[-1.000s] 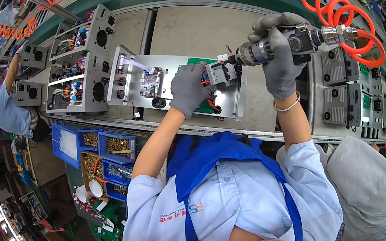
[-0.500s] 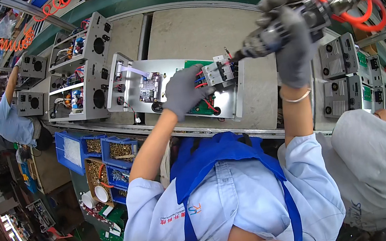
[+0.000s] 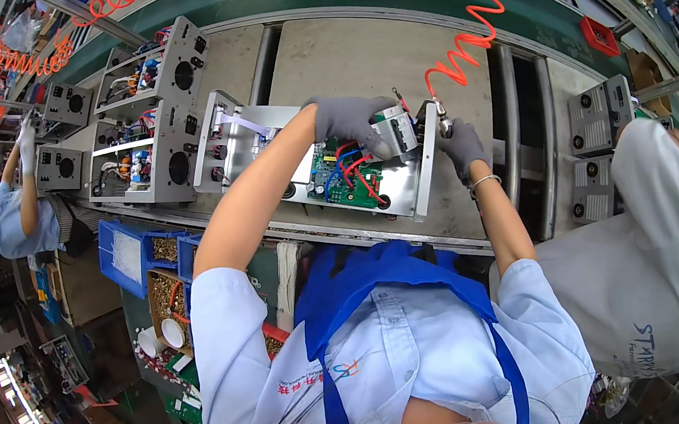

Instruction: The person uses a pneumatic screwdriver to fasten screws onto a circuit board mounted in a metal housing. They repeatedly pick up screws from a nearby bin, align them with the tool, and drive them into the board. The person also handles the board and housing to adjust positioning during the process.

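Note:
A silver metal chassis (image 3: 404,191) lies on the bench with an upright panel at each end. It bears a green circuit board (image 3: 325,181) with red and blue wires. My gloved left hand (image 3: 348,121) reaches over the board, its fingers closed on a grey-white block-shaped part (image 3: 396,134) near the chassis's right end. Just outside the right end panel (image 3: 429,156), my gloved right hand (image 3: 462,148) is closed round a pneumatic screwdriver (image 3: 443,118). Only its metal hose end shows; the rest of the tool is hidden by hand and panel.
An orange coiled hose (image 3: 484,18) runs from the screwdriver to the upper right. Metal rollers (image 3: 509,119) lie right of the bench plate. Open grey cases (image 3: 166,150) stand left, above blue bins (image 3: 122,258) of screws. One co-worker (image 3: 18,209) is far left, another right.
My right hand has brought the screwdriver down and left to the chassis's right end, stretching the hose. My left hand has shifted right and up, from the board onto the block-shaped part.

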A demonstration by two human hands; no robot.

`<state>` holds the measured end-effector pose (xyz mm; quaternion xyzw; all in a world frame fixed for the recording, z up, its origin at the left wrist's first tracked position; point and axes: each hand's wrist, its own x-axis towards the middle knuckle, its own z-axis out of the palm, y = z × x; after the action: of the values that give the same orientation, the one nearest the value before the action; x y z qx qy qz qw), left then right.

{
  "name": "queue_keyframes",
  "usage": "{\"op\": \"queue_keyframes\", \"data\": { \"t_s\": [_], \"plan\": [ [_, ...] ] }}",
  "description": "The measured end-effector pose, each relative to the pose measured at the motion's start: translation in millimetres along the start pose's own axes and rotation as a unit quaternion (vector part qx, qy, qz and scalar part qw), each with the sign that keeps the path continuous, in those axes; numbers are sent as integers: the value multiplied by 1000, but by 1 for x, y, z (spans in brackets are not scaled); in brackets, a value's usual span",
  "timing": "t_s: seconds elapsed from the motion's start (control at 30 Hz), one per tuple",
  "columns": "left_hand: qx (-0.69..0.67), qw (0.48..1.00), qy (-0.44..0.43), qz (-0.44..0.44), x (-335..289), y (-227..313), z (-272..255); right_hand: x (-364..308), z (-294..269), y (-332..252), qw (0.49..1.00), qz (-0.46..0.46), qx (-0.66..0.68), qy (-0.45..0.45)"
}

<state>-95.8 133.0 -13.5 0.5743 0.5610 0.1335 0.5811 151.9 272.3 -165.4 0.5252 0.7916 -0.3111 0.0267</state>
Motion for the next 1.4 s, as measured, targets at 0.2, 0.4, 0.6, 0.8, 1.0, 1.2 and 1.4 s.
{"op": "queue_keyframes", "data": {
  "t_s": [0.2,0.4,0.6,0.8,1.0,1.2,1.4],
  "plan": [
    [-3,1000,-13,17,-3,18,6,21,51,8,999,-19,-39,33],
    [225,949,221,16,-32,57,41,-24,30,8,992,-105,-25,60],
    [296,923,234,-82,-28,80,91,-138,35,18,966,-249,56,-49],
    [298,926,221,-74,1,83,112,-163,46,6,978,-126,136,-97],
    [242,924,296,-13,-3,66,125,-168,34,-18,986,-81,121,-81],
    [228,907,338,-99,-2,72,140,-156,44,-23,985,-97,99,-107],
    [256,878,403,-30,-20,29,145,-146,85,-21,962,-224,109,-109]
  ]
}}
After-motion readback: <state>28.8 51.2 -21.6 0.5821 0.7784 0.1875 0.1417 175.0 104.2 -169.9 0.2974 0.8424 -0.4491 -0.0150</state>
